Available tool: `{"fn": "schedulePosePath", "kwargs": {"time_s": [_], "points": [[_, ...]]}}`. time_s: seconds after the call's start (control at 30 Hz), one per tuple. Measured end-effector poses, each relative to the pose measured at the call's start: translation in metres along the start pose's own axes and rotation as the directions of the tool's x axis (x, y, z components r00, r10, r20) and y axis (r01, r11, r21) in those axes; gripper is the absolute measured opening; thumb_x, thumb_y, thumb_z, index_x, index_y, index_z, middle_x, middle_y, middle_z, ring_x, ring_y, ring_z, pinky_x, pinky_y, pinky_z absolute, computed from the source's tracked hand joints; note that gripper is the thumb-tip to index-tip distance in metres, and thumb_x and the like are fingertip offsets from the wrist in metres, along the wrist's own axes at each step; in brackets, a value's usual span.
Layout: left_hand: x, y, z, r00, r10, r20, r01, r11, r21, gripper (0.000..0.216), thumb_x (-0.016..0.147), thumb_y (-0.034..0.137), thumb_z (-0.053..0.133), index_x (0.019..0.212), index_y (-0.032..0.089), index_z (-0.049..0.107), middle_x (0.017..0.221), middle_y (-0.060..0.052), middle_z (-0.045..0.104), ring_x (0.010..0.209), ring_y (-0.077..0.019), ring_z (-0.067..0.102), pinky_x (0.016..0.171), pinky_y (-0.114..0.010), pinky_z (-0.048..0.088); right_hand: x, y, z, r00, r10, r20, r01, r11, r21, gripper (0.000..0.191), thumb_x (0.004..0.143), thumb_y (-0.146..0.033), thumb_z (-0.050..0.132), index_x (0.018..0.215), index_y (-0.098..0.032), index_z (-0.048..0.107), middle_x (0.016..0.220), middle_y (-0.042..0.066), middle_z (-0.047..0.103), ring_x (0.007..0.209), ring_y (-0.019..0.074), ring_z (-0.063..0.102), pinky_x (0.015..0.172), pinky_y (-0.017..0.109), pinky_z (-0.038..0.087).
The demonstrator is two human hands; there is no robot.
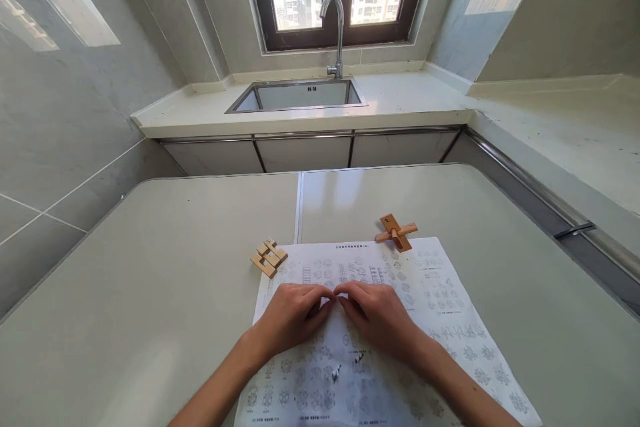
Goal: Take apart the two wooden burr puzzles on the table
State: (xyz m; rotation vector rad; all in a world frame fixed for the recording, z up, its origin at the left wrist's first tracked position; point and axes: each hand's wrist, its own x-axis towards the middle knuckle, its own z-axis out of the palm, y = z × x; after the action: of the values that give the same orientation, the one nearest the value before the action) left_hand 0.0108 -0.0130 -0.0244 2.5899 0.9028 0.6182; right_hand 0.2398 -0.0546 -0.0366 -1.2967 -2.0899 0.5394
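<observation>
Hands (300, 313) (377, 317) close together over printed sheet (365, 387), grasp unclear, wooden puzzles (264, 265) (396, 235) beyond

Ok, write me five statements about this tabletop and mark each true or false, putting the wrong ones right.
1. The left hand and right hand are close together over the paper sheet. True.
2. The sheet is blank. False: it carries rows of small drawings.
3. The wooden cross lies over the sheet's far edge. True.
4. The right hand holds the cross. False: the cross lies beyond both hands.
5. The pale wooden lattice lies left of the cross. True.
</observation>
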Motion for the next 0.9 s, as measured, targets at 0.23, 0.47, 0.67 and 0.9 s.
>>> {"fn": "schedulePosePath", "kwargs": {"time_s": [0.23, 0.47, 0.67, 0.9], "points": [[-0.0003, -0.0012, 0.0013, 1.0, -0.003, -0.006, 0.003, 1.0, -0.001, 0.015, 0.098, 0.015, 0.058, 0.106, 0.024, 0.068, 0.081, 0.004, 0.078, 0.067, -0.0144, 0.073, 0.062, -0.025, 0.048, 0.0, -0.0007, -0.0007, 1.0, 0.0, 0.001, 0.0, 1.0, 0.014, 0.023, 0.107, -0.02, 0.049, 0.112, -0.026, 0.071, 0.097, 0.002, 0.083, 0.074, 0.0199, 0.076, 0.066, 0.03, 0.047], [0.0002, -0.0005, 0.0008, 1.0, -0.002, -0.004, 0.002, 1.0, 0.004, 0.014, 0.099, 0.016, 0.058, 0.105, 0.023, 0.068, 0.08, 0.005, 0.077, 0.066, -0.0141, 0.072, 0.061, -0.025, 0.047, -0.0001, 0.0004, 0.0002, 1.0, 0.001, -0.004, -0.001, 1.0, 0.02, 0.023, 0.107, -0.02, 0.049, 0.112, -0.027, 0.071, 0.099, 0.003, 0.083, 0.076, 0.0211, 0.076, 0.067, 0.031, 0.048], [0.0003, -0.0001, 0.0003, 1.0, 0.008, -0.011, -0.008, 1.0, -0.006, 0.016, 0.098, 0.015, 0.059, 0.107, 0.023, 0.068, 0.08, 0.005, 0.078, 0.066, -0.0134, 0.072, 0.062, -0.024, 0.047, 0.0007, -0.0023, -0.0024, 0.998, 0.06, -0.017, -0.058, 0.992, 0.112, 0.021, 0.105, -0.02, 0.052, 0.108, -0.026, 0.072, 0.093, 0.003, 0.081, 0.074, 0.0197, 0.074, 0.067, 0.031, 0.049], [0.0014, 0.001, -0.0014, 1.0, 0.023, -0.012, -0.023, 1.0, -0.001, 0.016, 0.097, 0.013, 0.059, 0.105, 0.023, 0.068, 0.075, 0.005, 0.074, 0.06, -0.0121, 0.067, 0.06, -0.024, 0.044, 0.0039, -0.0041, -0.0064, 0.983, 0.182, 0.001, -0.176, 0.95, 0.258, 0.019, 0.106, -0.028, 0.052, 0.104, -0.024, 0.07, 0.07, -0.002, 0.064, 0.062, 0.0171, 0.059, 0.064, 0.03, 0.045]]}}
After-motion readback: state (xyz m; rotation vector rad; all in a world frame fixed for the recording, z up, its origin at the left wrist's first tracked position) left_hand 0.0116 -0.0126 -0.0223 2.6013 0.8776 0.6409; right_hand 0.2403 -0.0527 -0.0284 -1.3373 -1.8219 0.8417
